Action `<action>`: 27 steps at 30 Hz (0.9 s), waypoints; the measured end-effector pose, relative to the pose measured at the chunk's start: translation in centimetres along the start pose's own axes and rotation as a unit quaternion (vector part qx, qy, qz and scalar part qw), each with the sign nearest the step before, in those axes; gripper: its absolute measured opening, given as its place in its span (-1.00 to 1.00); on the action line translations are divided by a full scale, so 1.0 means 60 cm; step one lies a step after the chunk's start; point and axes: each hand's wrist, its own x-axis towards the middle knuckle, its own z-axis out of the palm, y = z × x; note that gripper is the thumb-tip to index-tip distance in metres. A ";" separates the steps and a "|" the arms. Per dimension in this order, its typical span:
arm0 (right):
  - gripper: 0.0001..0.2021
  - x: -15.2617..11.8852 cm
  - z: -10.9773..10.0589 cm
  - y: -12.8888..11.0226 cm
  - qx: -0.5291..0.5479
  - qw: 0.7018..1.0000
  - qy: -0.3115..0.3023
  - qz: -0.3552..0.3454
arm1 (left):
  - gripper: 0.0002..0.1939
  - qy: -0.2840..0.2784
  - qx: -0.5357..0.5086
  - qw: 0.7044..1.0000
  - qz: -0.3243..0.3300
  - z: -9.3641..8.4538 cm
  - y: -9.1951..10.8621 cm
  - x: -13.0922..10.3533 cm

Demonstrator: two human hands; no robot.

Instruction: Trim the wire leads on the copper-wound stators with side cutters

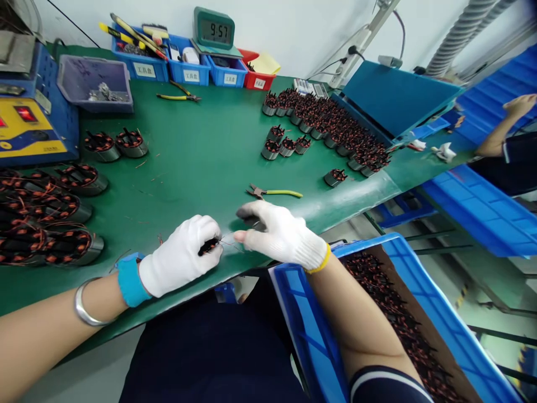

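Observation:
Near the table's front edge, my left hand [184, 253], in a white glove with a teal cuff, is wrapped round a wound motor core [208, 245]; only a dark part of it with copper shows. Thin wires stick out from it to the right. My right hand [277, 232], in a white glove with a yellow-edged cuff, is just right of those wires, thumb and fingers apart, with nothing plainly between them. Pliers with yellow-green handles [283, 193] lie on the green table just beyond my right hand.
Many wound cores stand at the left [67, 243] and back right [335, 126]. Tool boxes [191, 73], a clock [213, 28] and a second pair of pliers [176, 97] are at the back. A blue crate [436, 291] of cores is at the lower right. Another person's arm [499, 131] shows far right.

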 end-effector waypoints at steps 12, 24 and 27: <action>-0.82 0.059 0.050 0.018 0.282 0.922 -0.266 0.010 | -0.92 -0.015 0.001 0.997 -0.078 -0.004 0.005 0.002; -0.87 0.030 0.063 0.017 0.321 0.943 -0.073 -0.058 | -0.48 -0.074 -0.299 0.913 -0.268 -0.070 -0.006 0.004; -0.88 0.026 0.057 0.013 0.368 0.925 -0.082 -0.048 | -0.53 -0.176 -0.355 0.863 -0.313 -0.077 0.009 0.005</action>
